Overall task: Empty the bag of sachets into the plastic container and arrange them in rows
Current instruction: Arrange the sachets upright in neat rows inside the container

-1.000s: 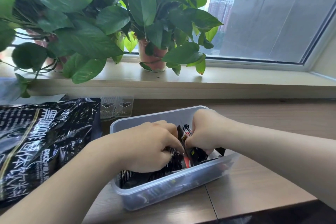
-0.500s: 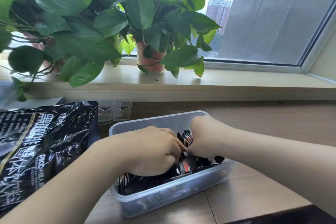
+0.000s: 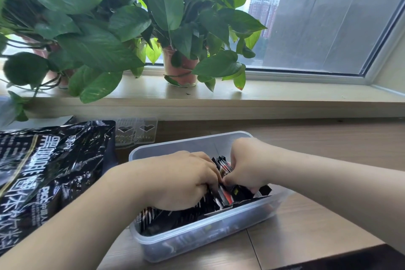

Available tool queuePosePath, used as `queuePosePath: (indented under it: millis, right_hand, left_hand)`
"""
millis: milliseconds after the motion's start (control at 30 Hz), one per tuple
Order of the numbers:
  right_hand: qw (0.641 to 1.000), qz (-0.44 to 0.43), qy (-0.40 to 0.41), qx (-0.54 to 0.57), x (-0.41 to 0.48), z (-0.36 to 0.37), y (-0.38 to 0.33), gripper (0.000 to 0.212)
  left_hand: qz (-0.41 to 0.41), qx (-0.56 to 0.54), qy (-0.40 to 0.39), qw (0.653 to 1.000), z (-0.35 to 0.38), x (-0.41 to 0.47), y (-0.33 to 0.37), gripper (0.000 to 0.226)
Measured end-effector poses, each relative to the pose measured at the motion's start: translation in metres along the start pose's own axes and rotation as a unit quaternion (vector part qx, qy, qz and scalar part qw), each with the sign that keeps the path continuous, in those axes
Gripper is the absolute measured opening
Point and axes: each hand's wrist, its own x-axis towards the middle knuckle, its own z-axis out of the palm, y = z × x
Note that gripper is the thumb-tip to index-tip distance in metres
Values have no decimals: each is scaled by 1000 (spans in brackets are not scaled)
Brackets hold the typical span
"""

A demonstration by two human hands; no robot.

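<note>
A clear plastic container [image 3: 188, 241] stands on the wooden table in front of me, holding several black sachets [image 3: 175, 217] with red and white print. Both hands are inside it. My left hand [image 3: 182, 180] is curled over the sachets on the left side and grips a bunch of them. My right hand [image 3: 247, 162] pinches upright sachets at the container's middle, its fingertips touching those of the left hand. The big black bag [image 3: 43, 173] with white lettering lies flat on the table to the left of the container.
A windowsill [image 3: 285, 98] runs behind the table with potted leafy plants [image 3: 179, 66] whose leaves hang over the table's left side. A small clear plastic piece [image 3: 135, 131] lies behind the bag. A dark table edge [image 3: 350, 258] shows at bottom right.
Both hands stay in the container and have shifted slightly among the sachets, pressing closer together. The camera view has tilted a little; the bag has not moved.
</note>
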Motion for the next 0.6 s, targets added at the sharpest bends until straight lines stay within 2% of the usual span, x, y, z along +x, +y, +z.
queuePosePath:
  millis: [100, 333, 600]
  right_hand:
    - [1000, 0, -7, -7, -1, 0, -1, 40]
    - [1000, -7, 14, 7, 0, 3, 3, 30]
    - [998, -13, 54, -36, 4, 9, 5, 31]
  left_hand:
    - [4, 9, 15, 1000, 1, 1, 0, 41]
    - [-39, 55, 14, 998, -1, -2, 3, 38]
    - [-68, 55, 3, 996, 2, -3, 4, 40]
